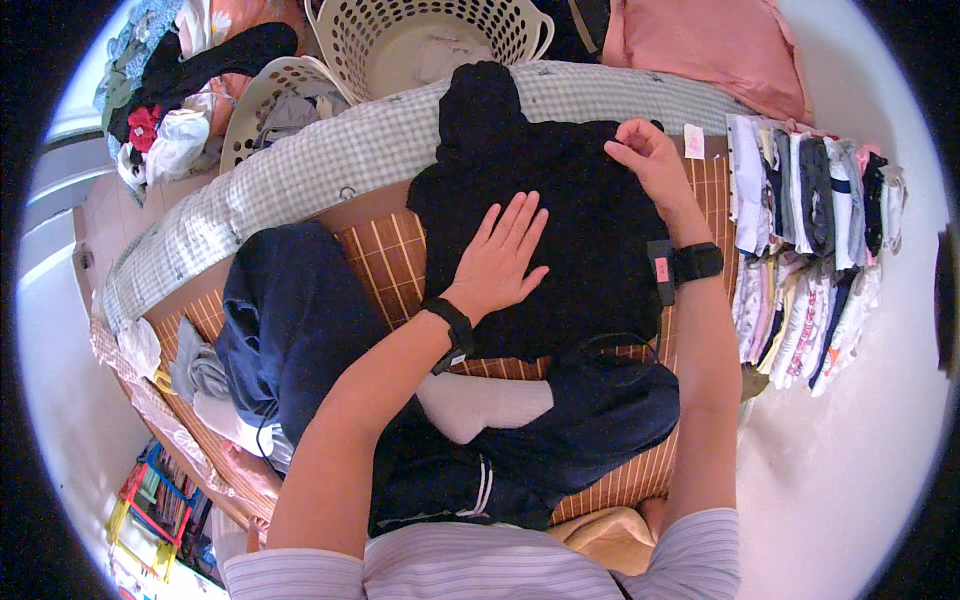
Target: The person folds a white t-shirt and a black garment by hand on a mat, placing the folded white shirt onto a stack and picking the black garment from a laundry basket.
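Note:
A black garment (585, 217) with a long part sticking up at its upper left, perhaps a hood or collar, lies spread on a brown bamboo mat (390, 247) before my crossed legs. My left hand (506, 251) rests flat on its middle, palm down, fingers apart, holding nothing. At the garment's upper right edge is my right hand (641, 146), with thumb and forefinger curled close together on the fabric. Whether cloth is pinched between them is hard to tell. A small tag (694, 141) lies just right of that hand.
Folded clothes (814, 195) stand in two rows at the right by the wall. A checked bolster (322, 176) curves behind the mat. Beyond it are two perforated baskets (330, 45) with cloth inside, a pink cushion (712, 45) and heaped clothes (180, 135). More clothes (199, 367) lie at the left.

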The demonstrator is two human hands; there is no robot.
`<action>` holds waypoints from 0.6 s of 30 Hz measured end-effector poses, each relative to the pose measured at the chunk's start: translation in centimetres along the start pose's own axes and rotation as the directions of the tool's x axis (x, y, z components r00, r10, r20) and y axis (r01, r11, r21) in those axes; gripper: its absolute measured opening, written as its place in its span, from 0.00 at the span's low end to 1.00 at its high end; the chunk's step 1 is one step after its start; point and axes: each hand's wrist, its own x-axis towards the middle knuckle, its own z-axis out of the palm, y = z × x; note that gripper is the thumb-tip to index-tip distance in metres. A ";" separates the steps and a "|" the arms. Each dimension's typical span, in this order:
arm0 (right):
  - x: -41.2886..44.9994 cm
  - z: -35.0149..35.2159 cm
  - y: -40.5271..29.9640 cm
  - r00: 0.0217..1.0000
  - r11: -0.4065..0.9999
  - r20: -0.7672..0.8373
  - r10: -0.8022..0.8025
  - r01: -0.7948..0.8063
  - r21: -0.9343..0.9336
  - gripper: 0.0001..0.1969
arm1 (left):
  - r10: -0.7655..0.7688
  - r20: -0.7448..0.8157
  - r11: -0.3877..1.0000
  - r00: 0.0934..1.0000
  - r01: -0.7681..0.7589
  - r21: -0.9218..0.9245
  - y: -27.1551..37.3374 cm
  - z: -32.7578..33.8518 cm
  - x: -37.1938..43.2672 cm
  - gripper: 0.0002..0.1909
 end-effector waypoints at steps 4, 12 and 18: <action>0.4 -0.4 0.7 0.995 0.989 0.052 0.083 -0.075 -0.127 0.07 | 0.004 0.000 1.000 1.000 -0.004 -0.009 0.1 0.2 0.2 0.37; 1.7 -0.2 1.0 0.987 0.938 0.159 -0.028 0.081 -0.337 0.07 | -0.008 0.006 1.000 1.000 0.009 -0.016 0.1 0.1 0.1 0.37; 1.0 1.5 0.2 0.992 0.449 0.064 -0.113 0.108 -0.887 0.10 | -0.020 0.002 1.000 1.000 0.020 -0.012 0.1 0.1 0.0 0.37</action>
